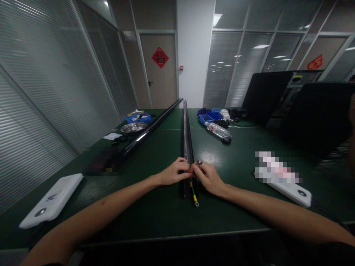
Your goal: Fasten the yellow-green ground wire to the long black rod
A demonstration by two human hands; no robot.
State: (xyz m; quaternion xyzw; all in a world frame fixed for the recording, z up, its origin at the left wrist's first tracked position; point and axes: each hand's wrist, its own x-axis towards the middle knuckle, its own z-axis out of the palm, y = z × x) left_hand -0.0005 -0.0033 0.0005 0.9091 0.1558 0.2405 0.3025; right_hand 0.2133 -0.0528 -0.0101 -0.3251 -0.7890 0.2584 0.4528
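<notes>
Both hands meet at centre frame over the near end of a long black rail (187,136) that runs from the middle of the picture away toward the far wall. Left hand (175,172) wraps its fingers over the rail's left side, pressed closed on it, apparently to steady it. Right hand (208,178) sits just to the right, fingertips pinching a small metal fastener (199,162) at the rail's edge; exact grip hard to make out at this size. A short yellow-green wire (193,192) with a ring terminal hangs off the rail end, below the hands, lying on the bench (155,214). A second black rail (149,131) lies angled to the left, apart from the first. Bench top is dark green and matte, with some glare right of centre. Lower left: a flat white device (51,201); a similar white device (291,190) at right. Further back: a plastic bottle (217,130) on its side, blue parts bins (210,116), a metal dish (133,127). Dark monitors (266,94) upper right. Room is an office with glass partitions and blinds, a door with a red diamond decoration (160,57) in upper centre.
</notes>
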